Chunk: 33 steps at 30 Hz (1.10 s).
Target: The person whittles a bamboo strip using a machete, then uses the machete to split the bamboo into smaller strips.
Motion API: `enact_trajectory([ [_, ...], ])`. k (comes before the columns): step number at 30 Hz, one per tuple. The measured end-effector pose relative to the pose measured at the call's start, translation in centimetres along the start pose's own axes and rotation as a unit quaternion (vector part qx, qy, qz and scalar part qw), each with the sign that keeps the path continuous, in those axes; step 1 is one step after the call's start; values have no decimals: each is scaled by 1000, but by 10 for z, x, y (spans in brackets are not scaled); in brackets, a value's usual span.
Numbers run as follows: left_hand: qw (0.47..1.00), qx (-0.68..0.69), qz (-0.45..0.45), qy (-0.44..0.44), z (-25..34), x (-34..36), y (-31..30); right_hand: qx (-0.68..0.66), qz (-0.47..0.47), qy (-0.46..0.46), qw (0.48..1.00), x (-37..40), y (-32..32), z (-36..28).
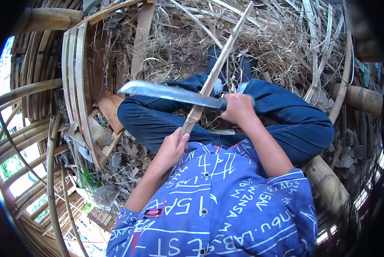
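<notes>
A long split bamboo strip [220, 64] runs from my lap up and away to the right. My left hand [173, 147] is closed round its near end, thumb along the top. My right hand [238, 108] grips the dark handle of a machete [170, 93]. The broad, slightly curved blade points left and lies across the strip in this view, just above a node in the bamboo. Both hands are over my crossed legs in blue jeans [294, 115].
Shavings and thin bamboo slivers [282, 47] cover the ground ahead. A wooden slatted frame [78, 85] stands at the left, near a bamboo lattice wall [25, 137]. Thick bamboo poles [327, 182] lie at the right, with stones [348, 158] beside them.
</notes>
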<state>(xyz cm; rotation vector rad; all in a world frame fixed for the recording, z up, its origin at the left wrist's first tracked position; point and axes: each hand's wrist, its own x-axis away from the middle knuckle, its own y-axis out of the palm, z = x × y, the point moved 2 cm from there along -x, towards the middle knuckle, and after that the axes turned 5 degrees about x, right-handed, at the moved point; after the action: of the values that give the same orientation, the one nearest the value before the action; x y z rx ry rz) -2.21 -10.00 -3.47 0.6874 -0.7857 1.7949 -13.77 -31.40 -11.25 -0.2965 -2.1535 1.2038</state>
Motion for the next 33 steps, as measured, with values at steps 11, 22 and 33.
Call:
enact_trajectory([
  [11,1000,24,-15,-5,-9,2,1,57,7,32,998,-10,-2,22],
  [22,994,95,-54,-16,-12,-5,-4,35,31,-9,999,-3,1,9],
  [33,995,82,-47,-14,-12,-3,8,41,42,35,998,-19,0,25],
])
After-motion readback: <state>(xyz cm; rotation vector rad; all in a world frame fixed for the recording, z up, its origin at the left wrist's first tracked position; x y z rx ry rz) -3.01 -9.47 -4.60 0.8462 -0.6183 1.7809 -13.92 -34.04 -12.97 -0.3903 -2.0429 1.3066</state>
